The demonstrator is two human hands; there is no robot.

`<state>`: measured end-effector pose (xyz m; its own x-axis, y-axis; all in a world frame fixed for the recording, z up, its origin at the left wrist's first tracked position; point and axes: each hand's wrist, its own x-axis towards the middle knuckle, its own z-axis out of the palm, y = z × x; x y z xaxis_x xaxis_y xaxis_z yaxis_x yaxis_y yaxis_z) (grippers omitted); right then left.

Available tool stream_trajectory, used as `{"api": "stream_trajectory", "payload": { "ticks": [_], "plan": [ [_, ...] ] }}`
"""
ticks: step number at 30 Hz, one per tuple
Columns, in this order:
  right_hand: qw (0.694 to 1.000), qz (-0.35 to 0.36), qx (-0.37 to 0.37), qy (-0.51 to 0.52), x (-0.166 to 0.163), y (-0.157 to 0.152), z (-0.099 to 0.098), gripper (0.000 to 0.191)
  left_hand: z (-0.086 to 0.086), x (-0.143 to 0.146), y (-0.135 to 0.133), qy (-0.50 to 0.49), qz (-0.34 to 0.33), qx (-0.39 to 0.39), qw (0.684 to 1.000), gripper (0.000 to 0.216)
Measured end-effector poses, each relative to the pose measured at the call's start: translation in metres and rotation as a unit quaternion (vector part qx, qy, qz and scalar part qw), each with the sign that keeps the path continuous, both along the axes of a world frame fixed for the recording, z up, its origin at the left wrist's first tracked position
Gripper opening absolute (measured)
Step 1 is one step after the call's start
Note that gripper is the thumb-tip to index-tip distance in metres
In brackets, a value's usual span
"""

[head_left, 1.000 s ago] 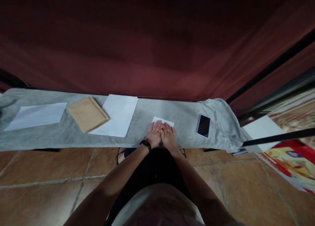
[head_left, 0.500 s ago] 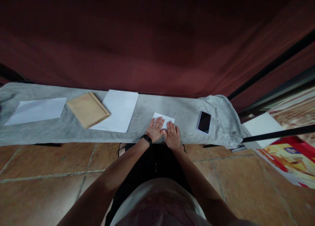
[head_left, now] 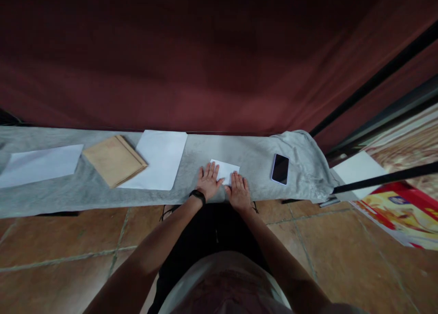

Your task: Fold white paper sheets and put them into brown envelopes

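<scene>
A small white piece of paper (head_left: 226,170), seemingly folded, lies flat on the grey cloth in front of me. My left hand (head_left: 208,182), with a black band at the wrist, rests palm down over its left end, fingers spread and thumb pointing inward. Over the paper's right end lies my right hand (head_left: 238,190), also flat with its fingers stretched out. Both hands press on the paper without gripping it, and they cover its lower corners.
The grey cloth (head_left: 198,143) covers a long narrow table. Left of me lie a white sheet (head_left: 164,159), brown envelopes (head_left: 114,161) partly on it, and another white sheet (head_left: 41,163). A phone (head_left: 280,169) lies to the right. A colourful box (head_left: 400,209) stands beyond the table's right end.
My hands have slid apart along the paper, the left one moving leftward, so more of its middle shows. The whole view has shifted and tilted slightly.
</scene>
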<state>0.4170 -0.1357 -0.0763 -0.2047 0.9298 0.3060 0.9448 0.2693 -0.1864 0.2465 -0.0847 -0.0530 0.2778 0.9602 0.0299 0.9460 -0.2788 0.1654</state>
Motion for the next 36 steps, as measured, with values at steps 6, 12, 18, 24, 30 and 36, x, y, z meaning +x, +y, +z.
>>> {"api": "stream_trajectory", "payload": {
  "ticks": [6, 12, 18, 24, 30, 36],
  "plan": [
    [1.000, -0.008, 0.007, 0.001, -0.001, 0.000, 0.000, 0.065, 0.012, -0.006, 0.017, -0.006, 0.093, -0.013, 0.996, 0.061],
    [1.000, -0.015, -0.001, -0.001, -0.003, 0.000, 0.004, 0.063, 0.030, 0.004, 0.046, -0.136, 0.193, -0.062, 0.970, 0.046],
    [1.000, -0.019, -0.002, 0.015, -0.003, 0.001, 0.005, 0.063, 0.032, -0.001, 0.066, -0.225, 0.237, -0.097, 0.940, 0.035],
    [0.999, -0.016, 0.001, 0.028, -0.002, 0.000, 0.004, 0.063, 0.033, -0.002, 0.053, -0.361, 0.251, -0.126, 0.889, 0.025],
    [0.998, -0.006, -0.016, 0.062, -0.006, 0.007, 0.018, 0.060, 0.040, -0.003, 0.028, -0.508, 0.273, -0.172, 0.799, 0.040],
    [0.987, 0.004, -0.049, 0.152, 0.008, 0.032, 0.038, 0.040, 0.057, -0.026, 0.009, -0.630, 0.276, -0.221, 0.692, 0.061]
  ]
}}
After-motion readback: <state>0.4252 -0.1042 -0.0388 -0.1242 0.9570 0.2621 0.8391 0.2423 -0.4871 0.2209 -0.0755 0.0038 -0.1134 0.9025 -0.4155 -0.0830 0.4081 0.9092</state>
